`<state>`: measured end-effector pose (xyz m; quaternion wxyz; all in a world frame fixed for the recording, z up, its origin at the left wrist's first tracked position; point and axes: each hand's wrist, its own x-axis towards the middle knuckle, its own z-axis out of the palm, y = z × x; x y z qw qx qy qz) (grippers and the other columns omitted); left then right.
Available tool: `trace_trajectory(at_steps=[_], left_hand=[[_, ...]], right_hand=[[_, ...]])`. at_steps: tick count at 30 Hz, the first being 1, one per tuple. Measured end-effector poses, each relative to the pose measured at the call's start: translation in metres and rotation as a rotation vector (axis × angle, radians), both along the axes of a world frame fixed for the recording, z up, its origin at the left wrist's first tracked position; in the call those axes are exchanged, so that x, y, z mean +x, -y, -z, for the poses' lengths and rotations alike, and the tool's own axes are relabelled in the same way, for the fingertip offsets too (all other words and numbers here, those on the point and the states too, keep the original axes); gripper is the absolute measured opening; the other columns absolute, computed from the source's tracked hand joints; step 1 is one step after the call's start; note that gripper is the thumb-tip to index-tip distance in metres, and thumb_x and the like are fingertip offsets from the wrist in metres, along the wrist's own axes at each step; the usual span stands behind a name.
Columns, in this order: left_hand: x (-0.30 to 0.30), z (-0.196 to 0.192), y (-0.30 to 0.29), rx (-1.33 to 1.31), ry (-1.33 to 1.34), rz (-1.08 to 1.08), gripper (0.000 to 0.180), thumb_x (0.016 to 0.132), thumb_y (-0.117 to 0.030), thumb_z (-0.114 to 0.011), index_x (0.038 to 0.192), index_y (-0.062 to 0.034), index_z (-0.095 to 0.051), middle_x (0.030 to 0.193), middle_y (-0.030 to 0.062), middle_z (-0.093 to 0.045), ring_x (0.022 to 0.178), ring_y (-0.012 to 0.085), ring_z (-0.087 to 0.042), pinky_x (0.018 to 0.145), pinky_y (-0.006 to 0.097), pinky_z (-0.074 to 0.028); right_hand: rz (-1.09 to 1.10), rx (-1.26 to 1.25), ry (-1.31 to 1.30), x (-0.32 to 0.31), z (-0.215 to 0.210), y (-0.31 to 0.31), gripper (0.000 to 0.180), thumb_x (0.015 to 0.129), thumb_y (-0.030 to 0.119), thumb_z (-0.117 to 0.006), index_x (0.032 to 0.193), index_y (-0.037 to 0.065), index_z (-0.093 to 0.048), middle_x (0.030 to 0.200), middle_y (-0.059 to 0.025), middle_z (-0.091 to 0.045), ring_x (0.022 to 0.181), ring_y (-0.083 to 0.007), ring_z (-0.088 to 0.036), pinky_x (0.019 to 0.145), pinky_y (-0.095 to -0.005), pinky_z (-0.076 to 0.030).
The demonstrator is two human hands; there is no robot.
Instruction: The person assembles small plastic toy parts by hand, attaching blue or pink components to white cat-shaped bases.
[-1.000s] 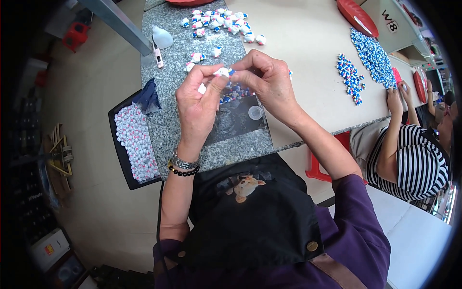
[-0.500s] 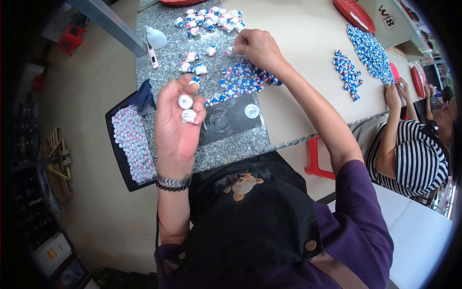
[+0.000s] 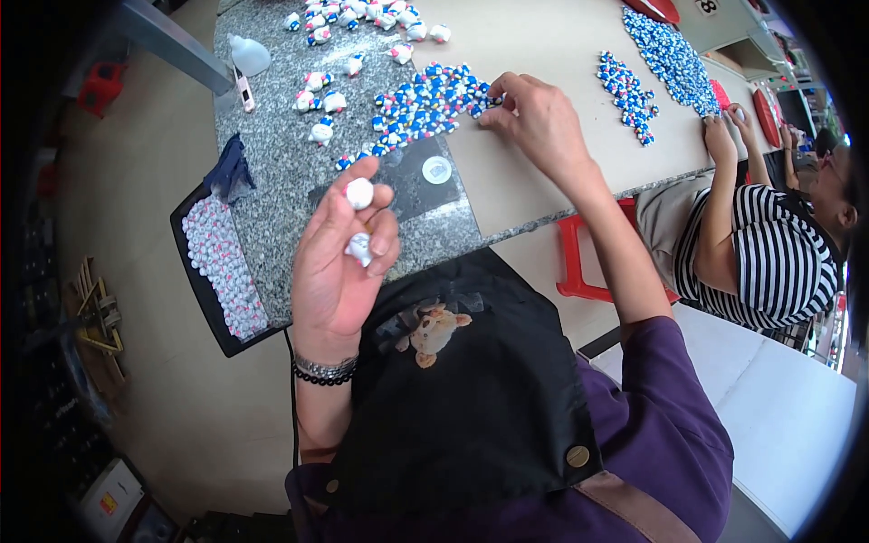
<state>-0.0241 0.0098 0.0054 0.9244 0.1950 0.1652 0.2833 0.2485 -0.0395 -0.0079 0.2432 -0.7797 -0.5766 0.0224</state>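
My left hand [image 3: 339,262] is raised, palm up, in front of the table edge. Its thumb and fingers hold a round white piece [image 3: 359,193], and a small white figure [image 3: 359,247] rests against the curled lower fingers. At the right end of a spread of small blue-and-white pieces [image 3: 425,104], my right hand [image 3: 541,122] has thumb and fingertips close together. What lies between those fingertips is too small to make out. White figures with blue and pink parts [image 3: 333,100] stand in loose groups beyond my left hand.
A black tray [image 3: 195,271] of white-and-pink pieces sits left, beside a dark blue cloth [image 3: 229,170]. A white squeeze bottle [image 3: 251,54], a small pen-like tool [image 3: 244,93] and a round white lid [image 3: 436,170] lie on the table. At right, a person in stripes [image 3: 783,253] works by blue piles [image 3: 670,63].
My right hand has let go of a white figure on the table and moved right and nearer, to the blue pieces. The left hand still holds its two white pieces. The whole view has shifted.
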Motion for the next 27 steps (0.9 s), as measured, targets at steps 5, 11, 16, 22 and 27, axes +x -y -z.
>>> trace_trajectory(at_steps=[5,11,16,22,27], left_hand=[[0.011,0.006,0.009,-0.059,0.087,0.074,0.048,0.102,-0.03,-0.046,0.141,-0.0024,-0.039,0.104,0.0084,-0.062,0.07,0.0121,-0.049,0.053,0.024,-0.038],[0.011,0.006,0.012,-0.04,0.064,0.083,0.051,0.102,-0.03,-0.047,0.143,-0.0024,-0.035,0.101,0.0087,-0.062,0.068,0.0128,-0.049,0.053,0.024,-0.037],[0.011,0.016,0.017,-0.076,0.055,0.072,0.042,0.103,-0.033,-0.044,0.13,-0.0004,-0.047,0.097,0.0096,-0.06,0.067,0.013,-0.049,0.052,0.024,-0.036],[0.013,0.018,0.024,-0.116,0.057,0.071,0.049,0.102,-0.042,-0.042,0.126,0.0002,-0.05,0.09,0.0071,-0.057,0.067,0.0125,-0.048,0.052,0.023,-0.035],[0.011,0.017,0.024,-0.083,0.015,0.064,0.045,0.101,-0.041,-0.046,0.121,-0.0008,-0.051,0.081,0.0049,-0.053,0.065,0.0114,-0.047,0.05,0.022,-0.034]], right_hand=[[0.028,0.095,0.218,-0.005,0.022,0.007,0.028,0.077,0.015,-0.071,0.1,0.006,-0.059,0.085,-0.0144,-0.06,0.084,-0.0347,-0.063,0.07,-0.0446,-0.051],[0.039,0.146,-0.192,-0.003,0.018,0.02,0.013,0.083,0.006,-0.066,0.095,0.001,-0.065,0.085,-0.0139,-0.063,0.072,-0.0271,-0.063,0.069,-0.0383,-0.051],[0.053,0.081,-0.832,-0.009,0.009,0.031,0.012,0.096,0.009,-0.056,0.102,-0.001,-0.06,0.082,-0.0042,-0.062,0.07,-0.0098,-0.056,0.066,-0.0251,-0.048],[0.003,0.113,-1.277,-0.027,-0.004,0.041,0.011,0.099,0.013,-0.053,0.105,0.004,-0.056,0.082,-0.0046,-0.062,0.07,-0.0098,-0.06,0.065,-0.0219,-0.049],[-0.068,0.131,-1.691,-0.028,0.001,0.044,0.017,0.097,0.017,-0.058,0.105,0.002,-0.059,0.08,-0.0037,-0.063,0.069,-0.0108,-0.06,0.064,-0.0233,-0.05]])
